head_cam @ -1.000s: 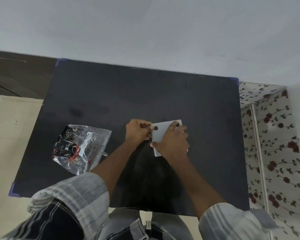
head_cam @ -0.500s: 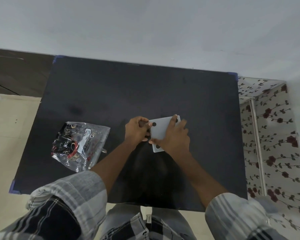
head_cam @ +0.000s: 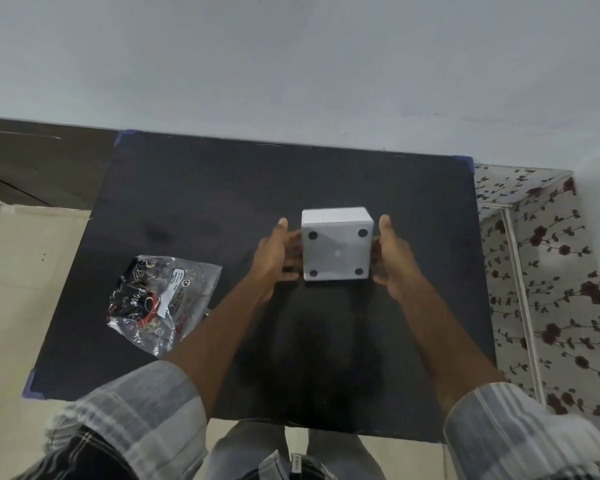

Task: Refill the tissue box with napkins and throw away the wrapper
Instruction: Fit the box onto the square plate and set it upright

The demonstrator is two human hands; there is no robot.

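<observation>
A person's left hand (head_cam: pixel 274 258) and right hand (head_cam: pixel 392 261) press a spread-fingered grip against the white tissue box (head_cam: pixel 336 249), footed underside facing up, mid-desk (head_cam: pixel 222 188); the napkin wrapper (head_cam: pixel 163 299) lies well left, apparently awaiting disposal.

The tissue box (head_cam: pixel 336 249) is a white cube with its underside facing the camera, four small dark round feet at the corners, near the table's centre. The napkin pack (head_cam: pixel 161 299), a crinkled clear wrapper over dark, red-patterned napkins with a white label, lies flat at its 8 o'clock, well apart
</observation>
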